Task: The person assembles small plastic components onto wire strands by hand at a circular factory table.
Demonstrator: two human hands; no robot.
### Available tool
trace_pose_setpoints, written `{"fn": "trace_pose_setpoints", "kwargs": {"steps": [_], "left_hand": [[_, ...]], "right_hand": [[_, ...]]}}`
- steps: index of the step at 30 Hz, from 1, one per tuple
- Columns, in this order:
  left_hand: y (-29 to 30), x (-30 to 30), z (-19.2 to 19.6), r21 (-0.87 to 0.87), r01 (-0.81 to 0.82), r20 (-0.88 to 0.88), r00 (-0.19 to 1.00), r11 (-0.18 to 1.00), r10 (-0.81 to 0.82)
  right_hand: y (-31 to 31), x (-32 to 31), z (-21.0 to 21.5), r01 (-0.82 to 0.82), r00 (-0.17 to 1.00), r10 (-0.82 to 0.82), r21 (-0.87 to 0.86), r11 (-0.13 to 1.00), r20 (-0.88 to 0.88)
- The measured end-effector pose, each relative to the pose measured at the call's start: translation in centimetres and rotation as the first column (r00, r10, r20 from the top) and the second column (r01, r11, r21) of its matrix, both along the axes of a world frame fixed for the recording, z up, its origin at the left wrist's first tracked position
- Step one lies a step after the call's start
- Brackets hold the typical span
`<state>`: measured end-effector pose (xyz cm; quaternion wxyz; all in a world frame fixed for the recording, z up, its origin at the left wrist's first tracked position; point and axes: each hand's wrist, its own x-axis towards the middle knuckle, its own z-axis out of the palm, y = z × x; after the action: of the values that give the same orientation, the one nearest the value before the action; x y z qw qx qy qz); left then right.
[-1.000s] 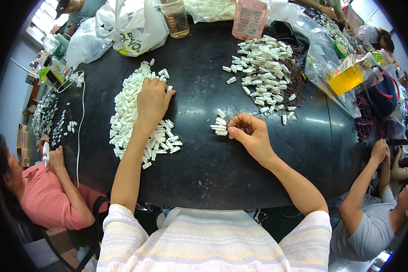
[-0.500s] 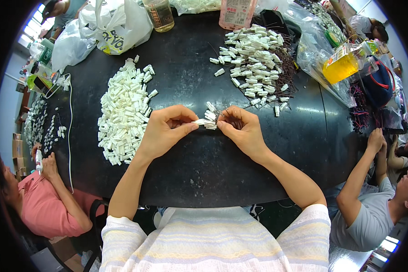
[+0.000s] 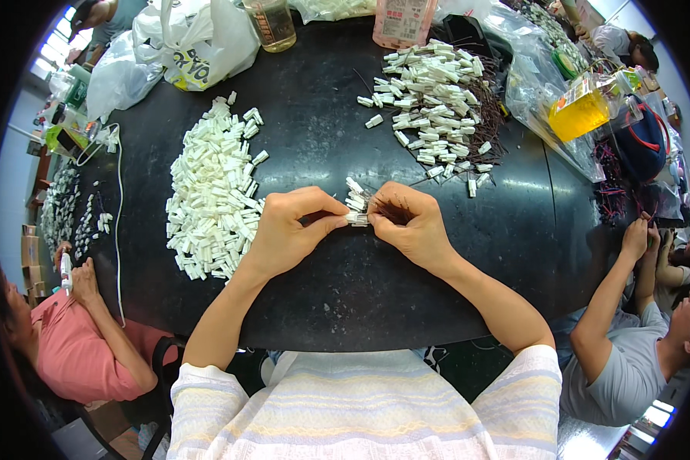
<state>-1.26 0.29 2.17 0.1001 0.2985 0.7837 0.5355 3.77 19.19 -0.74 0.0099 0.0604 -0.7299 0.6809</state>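
My left hand [image 3: 297,230] pinches a small white plastic connector housing [image 3: 353,219] between thumb and fingertips, right against the tips of my right hand. My right hand [image 3: 412,222] is closed around a small bunch of thin dark wires, mostly hidden by the fingers. Several white connectors [image 3: 355,192] on that bunch stick out past its fingertips. To the left of my left hand lies a big heap of loose white connector housings [image 3: 211,184]. Beyond my right hand, a pile of white connectors on dark wires [image 3: 437,100] spreads across the table.
Behind the heaps on the black table [image 3: 314,123] stand a white plastic bag [image 3: 207,46], a bottle of pale liquid [image 3: 271,23] and a pink pack [image 3: 402,21]. A yellow-liquid bottle [image 3: 579,111] is at far right. A white cord [image 3: 119,230] runs down the left. Co-workers sit on both sides.
My left hand has moved slightly right, bringing its connector housing up to the bunch in my right hand. The right hand has barely shifted.
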Motion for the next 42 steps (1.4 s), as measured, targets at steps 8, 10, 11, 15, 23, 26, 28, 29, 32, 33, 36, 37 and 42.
{"fn": "trace_pose_setpoints", "kwargs": {"steps": [8, 10, 11, 15, 23, 26, 28, 29, 32, 33, 36, 37, 42], "left_hand": [[-0.1, -0.2, 0.0, -0.074, 0.030, -0.210, 0.977, 0.997, -0.045], [-0.4, -1.3, 0.0, -0.101, -0.031, -0.377, 0.926, 0.994, -0.009], [-0.9, -2.2, 0.0, -0.084, -0.111, -0.482, 0.874, 0.990, 0.057], [-4.2, -5.0, -0.9, -0.336, -0.585, -0.770, 0.622, 0.739, 0.143], [-1.3, -1.7, 0.1, -0.124, -0.314, -0.141, 0.945, 0.941, 0.296], [-0.6, -0.7, 0.5, -0.056, -0.126, 0.069, 0.989, 0.990, 0.130], [-0.6, -0.6, 0.4, -0.049, -0.101, 0.053, 0.993, 0.994, 0.104], [-0.6, -0.5, 0.5, -0.044, -0.077, 0.033, 0.996, 0.996, 0.078], [-0.6, -0.4, 0.4, -0.018, -0.070, 0.023, 0.997, 0.997, 0.070], [-0.5, -0.3, 0.5, -0.019, -0.069, 0.025, 0.997, 0.997, 0.069], [-0.3, -0.3, 0.6, -0.019, -0.064, 0.003, 0.998, 0.998, 0.064], [-0.3, -0.4, 0.5, -0.025, -0.033, -0.121, 0.992, 0.999, 0.030], [0.5, -0.3, -0.5, -0.008, 0.050, -0.389, 0.920, 0.999, -0.049]], "right_hand": [[-0.2, -0.1, -0.1, -0.010, 0.999, 0.011, -0.031, 0.999, 0.048], [-0.2, -0.2, -0.1, 0.001, 0.996, 0.003, -0.049, 0.999, 0.089], [-0.2, -0.1, -0.1, 0.017, 0.996, -0.012, -0.058, 0.998, 0.093], [-0.1, -0.1, 0.5, 0.015, 0.995, -0.013, -0.023, 1.000, 0.097], [-0.1, -0.1, 0.6, -0.019, 0.987, 0.057, -0.243, 0.970, 0.150], [0.0, -0.1, 0.5, -0.018, 0.988, 0.055, -0.242, 0.970, 0.146], [-0.1, 0.0, -0.2, -0.022, 0.995, 0.041, -0.193, 0.981, 0.093], [-0.2, 0.0, -0.2, -0.023, 0.995, 0.042, -0.193, 0.981, 0.096], [-0.3, -0.1, 0.0, -0.021, 0.995, 0.038, -0.178, 0.984, 0.090], [-0.3, -0.1, 0.0, -0.020, 0.995, 0.035, -0.156, 0.988, 0.094], [-0.1, -0.2, -0.4, -0.020, 0.996, 0.028, -0.097, 0.995, 0.081], [0.0, -0.2, -0.5, -0.023, 0.998, 0.027, -0.058, 0.998, 0.065], [0.0, 0.1, -0.4, -0.028, 0.995, 0.032, -0.043, 0.999, 0.095]]}}
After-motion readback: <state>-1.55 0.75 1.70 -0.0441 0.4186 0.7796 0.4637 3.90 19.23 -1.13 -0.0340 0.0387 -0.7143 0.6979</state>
